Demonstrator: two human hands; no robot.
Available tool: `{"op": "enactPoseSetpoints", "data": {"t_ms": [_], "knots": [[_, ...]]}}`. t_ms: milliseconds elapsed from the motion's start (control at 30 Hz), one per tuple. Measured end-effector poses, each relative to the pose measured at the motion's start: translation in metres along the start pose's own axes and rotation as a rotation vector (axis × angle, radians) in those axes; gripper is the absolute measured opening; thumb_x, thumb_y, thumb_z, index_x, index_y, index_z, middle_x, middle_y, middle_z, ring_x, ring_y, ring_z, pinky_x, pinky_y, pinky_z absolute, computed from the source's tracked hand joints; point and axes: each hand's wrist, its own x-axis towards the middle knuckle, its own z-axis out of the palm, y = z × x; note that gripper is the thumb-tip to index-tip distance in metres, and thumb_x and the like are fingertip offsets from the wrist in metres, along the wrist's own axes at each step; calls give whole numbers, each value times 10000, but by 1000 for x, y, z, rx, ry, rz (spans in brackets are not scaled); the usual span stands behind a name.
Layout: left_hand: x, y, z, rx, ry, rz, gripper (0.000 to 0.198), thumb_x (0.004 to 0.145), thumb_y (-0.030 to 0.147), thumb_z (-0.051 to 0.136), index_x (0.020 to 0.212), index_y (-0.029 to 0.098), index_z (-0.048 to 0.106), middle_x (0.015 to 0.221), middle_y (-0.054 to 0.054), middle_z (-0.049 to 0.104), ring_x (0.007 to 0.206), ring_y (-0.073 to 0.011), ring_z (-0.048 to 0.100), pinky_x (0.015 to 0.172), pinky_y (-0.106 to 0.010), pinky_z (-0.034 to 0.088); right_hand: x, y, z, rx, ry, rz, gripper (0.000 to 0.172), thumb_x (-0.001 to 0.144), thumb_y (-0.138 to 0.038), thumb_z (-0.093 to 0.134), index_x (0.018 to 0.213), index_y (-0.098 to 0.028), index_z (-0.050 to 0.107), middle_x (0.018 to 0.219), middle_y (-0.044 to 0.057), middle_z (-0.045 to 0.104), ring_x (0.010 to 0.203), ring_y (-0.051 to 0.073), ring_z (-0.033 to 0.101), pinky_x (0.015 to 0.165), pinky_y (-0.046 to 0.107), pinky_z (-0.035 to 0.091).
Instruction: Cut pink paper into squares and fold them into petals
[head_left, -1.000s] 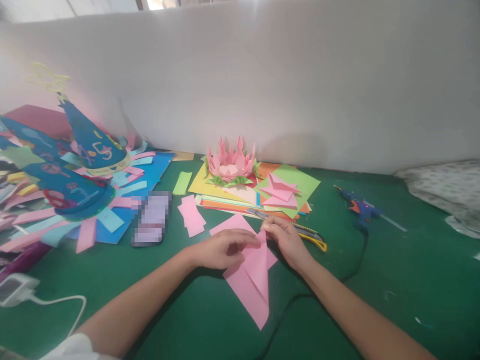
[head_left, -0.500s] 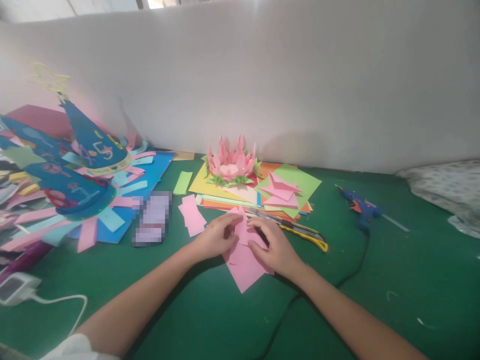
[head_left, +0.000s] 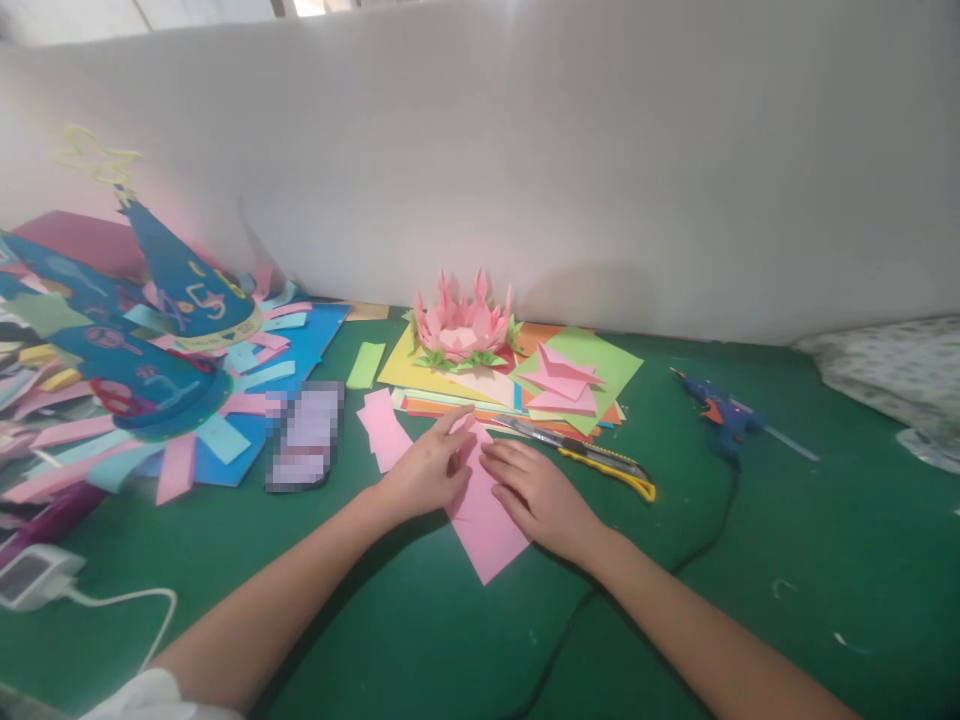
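A square of pink paper (head_left: 486, 535) lies on the green table with a corner toward me, partly covered by both hands. My left hand (head_left: 424, 468) rests at its left edge, with its thumb and index finger apart. Across the paper's right side lies my right hand (head_left: 544, 495), its fingers stretched out flat. A utility knife (head_left: 577, 450) with a yellow handle lies just beyond my right hand. Small pink paper pieces (head_left: 384, 430) sit beside my left hand. The paper beneath my fingers is hidden.
Behind the hands, a pink paper lotus (head_left: 465, 330) stands on stacked coloured sheets, near folded pink pieces (head_left: 564, 382). A blue glue gun (head_left: 724, 410) with a black cord lies right. At left are blue cone hats (head_left: 191, 275), a blurred phone (head_left: 306, 438) and a white charger (head_left: 37, 578).
My right hand has flattened and shifted slightly left over the paper; its fingers were raised and bent before. The paper's upper flap now lies flatter. My left index finger reaches farther forward.
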Motion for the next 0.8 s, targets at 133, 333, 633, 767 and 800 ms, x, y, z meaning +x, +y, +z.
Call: {"op": "enactPoseSetpoints", "data": {"t_ms": [133, 333, 633, 767, 800], "knots": [[1, -1, -5, 90, -50, 19, 368, 763, 120, 541, 1125, 163, 584, 1337, -126, 491, 1214, -251, 481, 1006, -409, 420, 0, 1, 0, -48, -12, -19, 345, 883, -188, 455, 1200, -160, 586, 1256, 124, 578, 1200, 273, 489, 997, 486, 417], [1, -4, -10, 182, -97, -3, 445, 771, 241, 586, 1208, 182, 534, 1357, -113, 489, 1232, -266, 467, 1029, -457, 369, 0, 0, -1, -67, -5, -21, 317, 864, -181, 466, 1146, -156, 606, 1275, 138, 561, 1197, 269, 492, 991, 483, 410], [1, -2, -10, 268, -121, -8, 469, 779, 262, 560, 1238, 196, 490, 1401, -87, 440, 1167, -288, 484, 988, -466, 354, 4, -3, -5, -126, -59, 22, 232, 824, -168, 473, 1011, -175, 611, 1363, 126, 475, 1263, 266, 405, 1034, 488, 319], [0, 1, -10, 294, -123, -24, 475, 776, 263, 546, 1244, 213, 486, 1416, -69, 423, 1144, -293, 475, 976, -475, 333, 6, -5, -9, -144, -67, 9, 199, 805, -180, 487, 958, -183, 615, 1338, 116, 500, 1239, 266, 418, 1013, 475, 324], [0, 2, -11, 305, -124, -30, 472, 778, 269, 540, 1244, 218, 488, 1417, -62, 421, 1127, -293, 478, 967, -478, 330, 6, -5, -10, -150, -70, 4, 183, 802, -199, 504, 946, -182, 614, 1321, 119, 514, 1224, 271, 426, 1009, 473, 322]]}}
